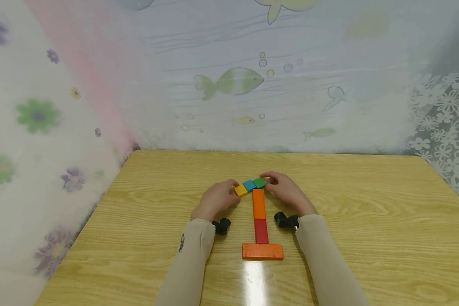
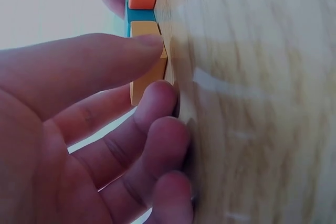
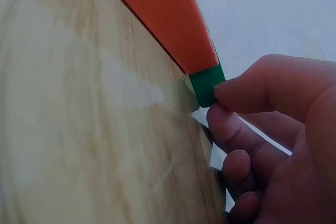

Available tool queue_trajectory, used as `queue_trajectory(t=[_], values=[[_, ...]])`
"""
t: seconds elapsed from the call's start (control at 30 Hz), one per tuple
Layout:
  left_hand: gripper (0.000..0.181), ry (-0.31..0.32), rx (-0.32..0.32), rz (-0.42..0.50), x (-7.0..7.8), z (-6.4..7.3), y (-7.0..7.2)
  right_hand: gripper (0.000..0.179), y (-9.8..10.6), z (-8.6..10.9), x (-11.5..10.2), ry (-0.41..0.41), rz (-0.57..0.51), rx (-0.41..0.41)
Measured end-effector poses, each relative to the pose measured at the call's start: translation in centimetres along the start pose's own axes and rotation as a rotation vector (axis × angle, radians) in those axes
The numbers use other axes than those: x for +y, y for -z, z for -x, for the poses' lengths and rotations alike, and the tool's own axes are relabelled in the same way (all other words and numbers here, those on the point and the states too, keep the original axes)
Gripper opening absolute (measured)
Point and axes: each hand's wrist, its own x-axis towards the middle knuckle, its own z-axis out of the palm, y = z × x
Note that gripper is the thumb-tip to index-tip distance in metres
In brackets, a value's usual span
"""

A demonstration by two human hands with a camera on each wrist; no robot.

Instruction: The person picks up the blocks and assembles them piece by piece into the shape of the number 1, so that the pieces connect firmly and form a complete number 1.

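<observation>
A yellow block (image 1: 241, 190), a blue block (image 1: 249, 185) and a green block (image 1: 259, 183) lie side by side in a slanting row. My left hand (image 1: 216, 199) pinches the yellow one at the row's left end; the left wrist view shows the thumb across the yellow block (image 2: 149, 77). At the other end my right hand (image 1: 284, 190) holds the green block (image 3: 206, 85) by its edge with thumb and fingertips. An orange block (image 1: 258, 204) runs from the row towards me, followed by a red block (image 1: 261, 231) and a crosswise orange block (image 1: 262, 251).
All the blocks lie on a wood-grain table (image 1: 157, 238). Behind it hangs a pale curtain (image 1: 329, 63) with fish drawings, and a flowered cloth (image 1: 34, 170) covers the left side. Black wrist cameras sit under the left wrist (image 1: 222, 227) and right wrist (image 1: 285, 220).
</observation>
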Motion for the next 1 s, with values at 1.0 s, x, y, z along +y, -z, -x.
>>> queue_trajectory(t=[1.0], values=[[0.038,-0.069,0.105,0.028,-1.9,-0.3,0.7,0.040,1.7,1.5,1.5,-0.006,-0.369,-0.057]])
